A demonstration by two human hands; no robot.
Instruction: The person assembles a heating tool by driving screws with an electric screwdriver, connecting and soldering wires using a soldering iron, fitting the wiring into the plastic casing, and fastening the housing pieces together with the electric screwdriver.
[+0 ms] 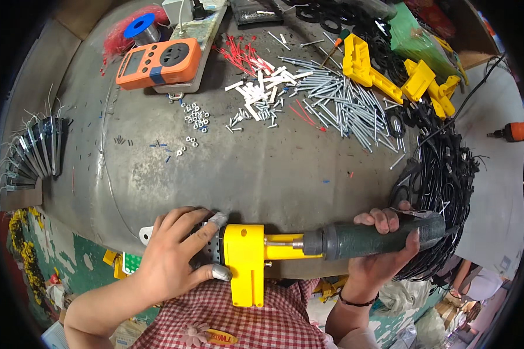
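Note:
My left hand (170, 256) is wrapped round a black part with small holes (215, 249), its thumb and one fingertip covered with grey tape. That part sits against a yellow plastic housing (243, 256) at the table's near edge. In my right hand (384, 250) is a dark green electric screwdriver (358, 241), lying level and pointing left. Its metal bit reaches the housing's right side, along the yellow arm (282, 247); the exact contact at the tip is too small to tell. A white tab with a hole (146, 234) pokes out beyond my left hand.
Long bolts (355, 110), white sleeves (253, 93), red wires (241, 52) and small nuts (197, 119) lie across the table (262, 174). An orange meter (160, 63) stands far left. Black cables (442, 192) heap at the right, below yellow housings (358, 61). Metal pieces with leads (38, 148) line the left edge.

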